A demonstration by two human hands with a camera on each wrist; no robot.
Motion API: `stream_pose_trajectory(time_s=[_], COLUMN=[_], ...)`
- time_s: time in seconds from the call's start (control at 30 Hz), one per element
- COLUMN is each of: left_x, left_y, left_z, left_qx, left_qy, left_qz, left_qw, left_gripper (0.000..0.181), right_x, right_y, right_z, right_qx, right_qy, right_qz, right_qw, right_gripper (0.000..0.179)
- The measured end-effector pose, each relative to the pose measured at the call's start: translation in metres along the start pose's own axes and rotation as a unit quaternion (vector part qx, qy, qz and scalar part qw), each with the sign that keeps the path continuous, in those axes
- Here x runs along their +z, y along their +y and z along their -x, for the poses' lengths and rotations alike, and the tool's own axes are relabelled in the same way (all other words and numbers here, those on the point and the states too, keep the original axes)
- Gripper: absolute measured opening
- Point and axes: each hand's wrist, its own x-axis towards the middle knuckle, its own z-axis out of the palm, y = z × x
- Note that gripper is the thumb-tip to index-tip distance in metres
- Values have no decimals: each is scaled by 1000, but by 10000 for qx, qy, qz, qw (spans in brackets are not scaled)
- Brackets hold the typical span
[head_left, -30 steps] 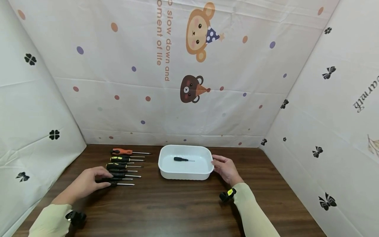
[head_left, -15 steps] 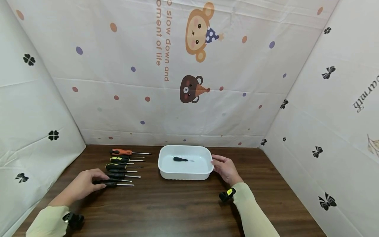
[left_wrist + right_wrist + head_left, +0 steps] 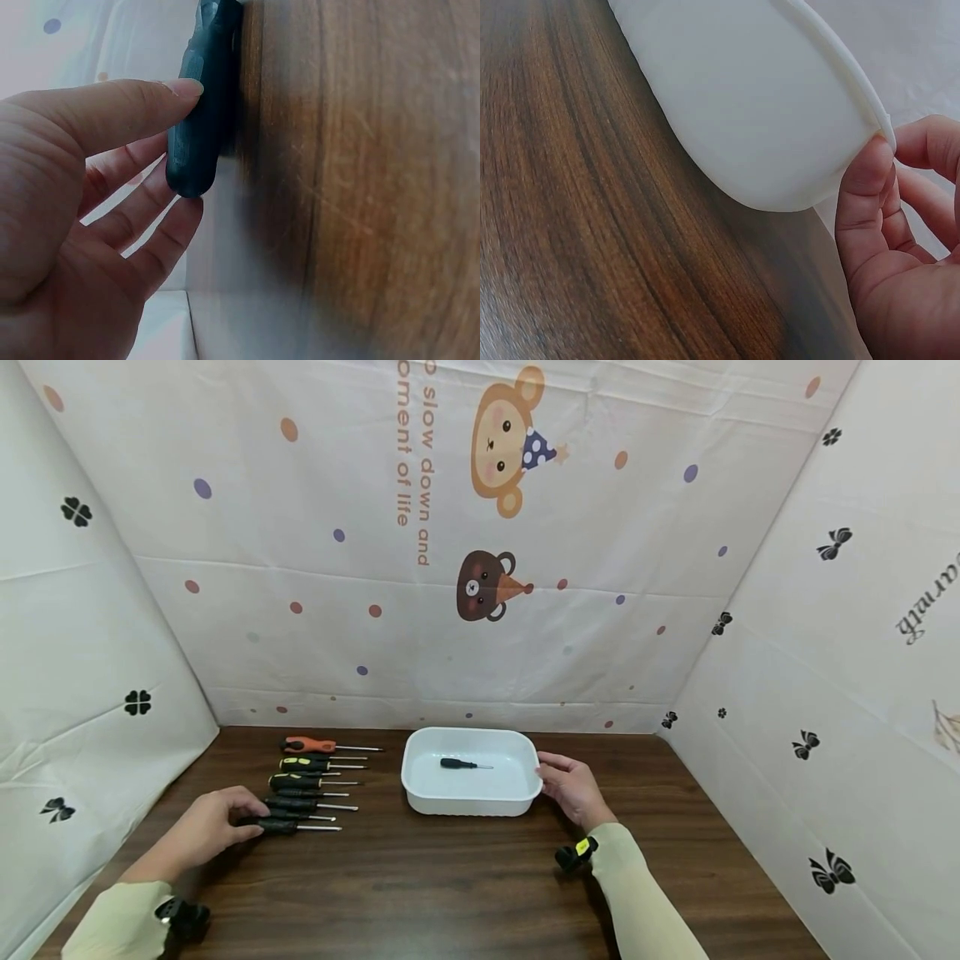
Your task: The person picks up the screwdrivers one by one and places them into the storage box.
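My left hand (image 3: 204, 828) is at the near end of a row of screwdrivers on the left side of the table. Its thumb and fingers pinch the butt end of the nearest black-handled screwdriver (image 3: 279, 827), which lies with its shaft pointing right. Up close in the left wrist view, the thumb presses one side of the dark handle (image 3: 196, 142), with fingers behind it. At the right end of a white plastic tray (image 3: 468, 806), my right hand (image 3: 573, 787) pinches the rim between thumb and fingers. Inside the tray lies one small black screwdriver (image 3: 456, 763).
Beyond the nearest one lie several more screwdrivers, some with yellow-marked black handles (image 3: 300, 763), and an orange-handled screwdriver (image 3: 309, 744) farthest back. Printed white cloth (image 3: 420, 652) walls the dark wooden table (image 3: 420, 885) at the back and sides.
My left hand has slid slightly left along the nearest screwdriver's handle, baring more of it. The screwdrivers, the tray and my right hand have stayed in place.
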Motion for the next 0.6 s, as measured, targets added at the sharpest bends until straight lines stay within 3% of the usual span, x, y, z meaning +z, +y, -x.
stream_pose_trajectory(time_s=[0.37, 0.6], left_x=[-3, -3], left_y=[-7, -9], left_z=[-2, -2], left_qx=[-214, -145], left_qy=[-488, -545], left_qz=[23, 59], left_qw=[9986, 9984], left_gripper=[24, 27], right_x=[0, 0], right_y=[0, 0], right_z=[1, 0], right_qx=[-17, -22], right_qy=[-59, -38], right_qz=[12, -50], right_qw=[10000, 10000], right_gripper=[43, 42])
